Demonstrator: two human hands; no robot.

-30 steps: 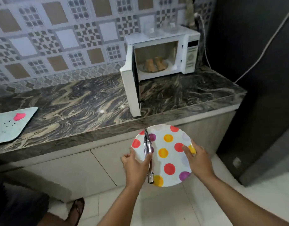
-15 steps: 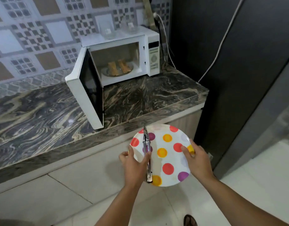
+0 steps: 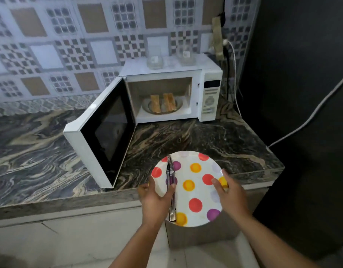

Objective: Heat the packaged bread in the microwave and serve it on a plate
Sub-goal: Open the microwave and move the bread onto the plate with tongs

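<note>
Over table [image 3: 234,144] edge: dotted plate [image 3: 193,190], gripped at its rim by both hands, left hand [image 3: 155,200] w/ thumb pinning tongs [image 3: 171,188] to it, right hand [image 3: 231,196] opposite. Tongs' long axis runs near-far, tips toward microwave [image 3: 170,89]. Bread slices [image 3: 162,102] stand on turntable inside, door [image 3: 102,132] swung open left. Vs. 0.5 s ago: plate now over table, microwave nearer centre.
</note>
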